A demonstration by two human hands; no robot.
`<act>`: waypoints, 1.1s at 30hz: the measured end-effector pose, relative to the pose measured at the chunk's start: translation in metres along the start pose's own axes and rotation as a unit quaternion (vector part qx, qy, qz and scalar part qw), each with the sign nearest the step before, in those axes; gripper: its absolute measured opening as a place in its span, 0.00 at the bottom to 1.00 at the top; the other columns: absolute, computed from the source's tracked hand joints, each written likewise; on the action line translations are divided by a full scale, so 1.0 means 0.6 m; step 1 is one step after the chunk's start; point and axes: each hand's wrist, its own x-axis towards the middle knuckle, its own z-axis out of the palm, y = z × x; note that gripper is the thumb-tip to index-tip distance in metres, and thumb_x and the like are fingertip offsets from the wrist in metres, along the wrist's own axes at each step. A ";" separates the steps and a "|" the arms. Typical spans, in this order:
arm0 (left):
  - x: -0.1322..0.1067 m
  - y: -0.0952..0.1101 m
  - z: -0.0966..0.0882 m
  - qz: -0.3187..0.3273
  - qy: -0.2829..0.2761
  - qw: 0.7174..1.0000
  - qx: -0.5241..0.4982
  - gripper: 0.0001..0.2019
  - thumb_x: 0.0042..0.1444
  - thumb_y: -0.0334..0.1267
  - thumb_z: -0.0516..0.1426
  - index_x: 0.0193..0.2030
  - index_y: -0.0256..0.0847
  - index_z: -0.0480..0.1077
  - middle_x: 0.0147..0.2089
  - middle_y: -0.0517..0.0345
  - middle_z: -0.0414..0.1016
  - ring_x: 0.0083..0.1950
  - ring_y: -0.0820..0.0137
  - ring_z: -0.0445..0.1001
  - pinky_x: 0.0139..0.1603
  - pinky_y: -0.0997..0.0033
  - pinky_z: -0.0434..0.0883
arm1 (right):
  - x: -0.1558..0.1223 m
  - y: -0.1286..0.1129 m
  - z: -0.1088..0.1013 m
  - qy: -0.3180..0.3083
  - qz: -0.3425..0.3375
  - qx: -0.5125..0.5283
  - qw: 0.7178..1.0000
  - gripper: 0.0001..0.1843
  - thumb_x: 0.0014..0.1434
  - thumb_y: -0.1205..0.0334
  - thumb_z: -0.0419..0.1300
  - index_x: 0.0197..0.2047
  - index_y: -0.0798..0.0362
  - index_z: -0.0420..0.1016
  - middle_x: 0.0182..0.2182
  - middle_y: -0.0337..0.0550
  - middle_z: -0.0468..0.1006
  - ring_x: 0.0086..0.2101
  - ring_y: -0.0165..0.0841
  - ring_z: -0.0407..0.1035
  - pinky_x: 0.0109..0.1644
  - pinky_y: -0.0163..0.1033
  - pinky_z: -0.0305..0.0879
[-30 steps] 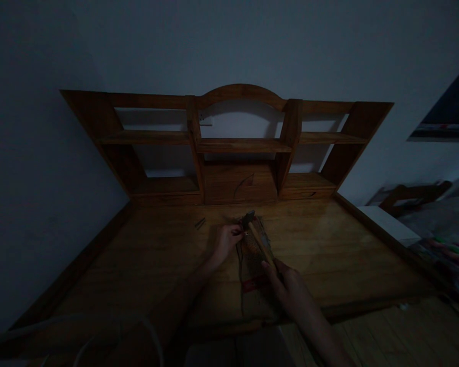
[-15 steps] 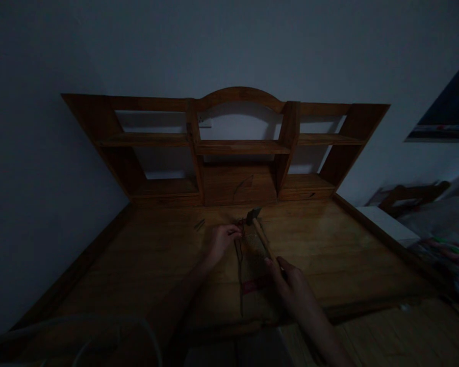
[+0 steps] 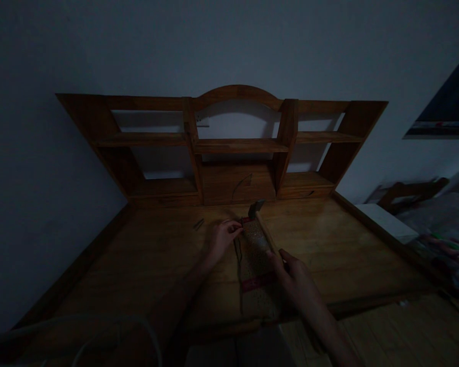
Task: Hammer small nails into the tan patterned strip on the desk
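Observation:
My right hand (image 3: 296, 275) is closed around the wooden handle of a hammer (image 3: 266, 230). The dark hammer head (image 3: 256, 208) is raised at the far end of a speckled panel (image 3: 254, 255) with dark red bands, which lies on the wooden desk (image 3: 156, 260). My left hand (image 3: 224, 238) is at the panel's far left corner, thumb and fingers pinched together. Whatever is between those fingertips is too small and dark to make out. Along the panel's left edge runs a thin dark strip (image 3: 239, 260).
Two small thin pieces (image 3: 199, 224) lie on the desk left of my hands. Behind stands a wooden shelf unit (image 3: 240, 146) against the wall. A white surface (image 3: 386, 223) and a chair back (image 3: 415, 193) are at the right. A pale curved frame (image 3: 99, 320) crosses the lower left.
The hammer head has moved slightly up and away from the panel's far end. More of the speckled panel shows. My left hand stays pinched in nearly the same place.

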 end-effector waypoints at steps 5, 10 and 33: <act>0.002 0.000 -0.001 -0.003 -0.006 1.000 0.004 0.05 0.52 0.35 0.59 0.34 0.40 0.76 0.30 0.59 0.74 0.30 0.73 0.70 0.31 0.76 0.65 | 0.004 -0.005 0.008 -0.005 -0.009 0.007 1.000 0.22 0.64 0.46 0.47 0.33 0.54 0.70 0.23 0.43 0.75 0.26 0.36 0.71 0.29 0.35 0.58; 0.002 -0.005 0.004 -0.004 -0.020 1.000 -0.013 0.06 0.52 0.34 0.58 0.35 0.39 0.76 0.30 0.59 0.73 0.29 0.73 0.69 0.30 0.76 0.65 | 0.005 -0.009 0.017 -0.009 -0.020 0.011 1.000 0.21 0.65 0.47 0.48 0.34 0.54 0.71 0.22 0.41 0.74 0.24 0.34 0.70 0.28 0.34 0.57; 0.002 -0.015 0.009 0.015 -0.035 0.999 -0.032 0.05 0.49 0.33 0.60 0.34 0.38 0.75 0.31 0.58 0.73 0.31 0.73 0.70 0.32 0.76 0.64 | -0.004 -0.005 0.025 -0.038 -0.002 0.003 0.999 0.23 0.65 0.47 0.46 0.41 0.55 0.73 0.28 0.48 0.79 0.30 0.39 0.75 0.31 0.36 0.62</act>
